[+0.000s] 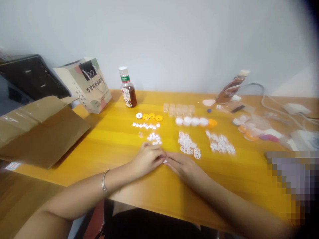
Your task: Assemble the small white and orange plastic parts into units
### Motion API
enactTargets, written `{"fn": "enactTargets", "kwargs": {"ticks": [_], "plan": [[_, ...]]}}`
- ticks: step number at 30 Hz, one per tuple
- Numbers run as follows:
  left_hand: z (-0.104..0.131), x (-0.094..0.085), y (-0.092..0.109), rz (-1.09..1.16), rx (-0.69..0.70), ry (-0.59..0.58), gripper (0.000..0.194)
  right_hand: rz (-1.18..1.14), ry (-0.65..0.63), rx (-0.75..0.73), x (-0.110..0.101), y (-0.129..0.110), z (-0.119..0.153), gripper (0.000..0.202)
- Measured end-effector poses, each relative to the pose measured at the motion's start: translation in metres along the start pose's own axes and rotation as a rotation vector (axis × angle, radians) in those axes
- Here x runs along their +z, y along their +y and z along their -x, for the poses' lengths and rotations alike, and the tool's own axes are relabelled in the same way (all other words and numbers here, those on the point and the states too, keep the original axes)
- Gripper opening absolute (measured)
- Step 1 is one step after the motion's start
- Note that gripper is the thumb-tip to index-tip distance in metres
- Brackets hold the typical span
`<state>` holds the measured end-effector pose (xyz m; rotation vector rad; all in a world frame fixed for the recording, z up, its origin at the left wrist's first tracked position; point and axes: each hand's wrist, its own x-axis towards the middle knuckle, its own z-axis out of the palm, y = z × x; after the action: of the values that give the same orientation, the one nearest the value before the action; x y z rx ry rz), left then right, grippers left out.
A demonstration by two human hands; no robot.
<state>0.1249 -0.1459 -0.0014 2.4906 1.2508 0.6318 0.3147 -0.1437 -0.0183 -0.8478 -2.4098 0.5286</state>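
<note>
- The left hand (147, 158) and right hand (183, 166) meet fingertip to fingertip on the desk (112, 139), pinching one small white plastic piece (165, 161) between them.
- Sorted rows already lie beyond: coloured rings (149, 116), white caps (191, 121).
- Loose piles of white wheel-shaped parts (188, 145) look unhandled, so much seems left.

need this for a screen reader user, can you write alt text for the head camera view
Two bare hands, the left hand and right hand, meet fingertip to fingertip over a small white piece on a yellow wooden table. Beyond them lie groups of small white plastic parts, yellow and white discs, a brown drink bottle and a paper bag.
</note>
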Motion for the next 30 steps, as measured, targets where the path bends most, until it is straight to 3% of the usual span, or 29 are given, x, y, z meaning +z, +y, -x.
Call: {"fn": "enactTargets", "kwargs": {"ticks": [3,6,10,13,18,21,24,30], "plan": [[0.0,-0.002,0.0,-0.033,0.019,-0.001,0.014,-0.045,0.08,0.003,0.001,0.003,-0.002,0.02],[0.002,-0.003,-0.001,-0.058,0.066,0.063,0.015,-0.23,0.189,0.139,0.001,0.002,-0.005,0.014],[0.005,-0.002,0.0,-0.072,0.136,0.166,0.014,-0.764,0.097,0.346,0.004,-0.004,-0.009,0.018],[0.005,-0.005,0.001,-0.063,0.174,0.191,0.012,-0.941,0.094,0.453,0.004,-0.008,-0.011,0.021],[-0.001,-0.029,-0.013,-0.034,0.11,0.136,0.015,-0.901,0.166,0.562,-0.004,-0.011,-0.014,0.027],[-0.004,-0.04,-0.029,-0.07,0.023,0.026,0.016,-0.828,0.215,0.586,-0.007,-0.011,-0.015,0.027],[-0.005,-0.04,-0.039,-0.109,0.022,-0.054,0.015,-0.785,0.226,0.578,-0.006,-0.01,-0.015,0.027],[-0.004,-0.032,-0.034,-0.168,0.069,-0.097,0.015,-0.818,0.227,0.596,-0.007,-0.008,-0.015,0.03]]}}
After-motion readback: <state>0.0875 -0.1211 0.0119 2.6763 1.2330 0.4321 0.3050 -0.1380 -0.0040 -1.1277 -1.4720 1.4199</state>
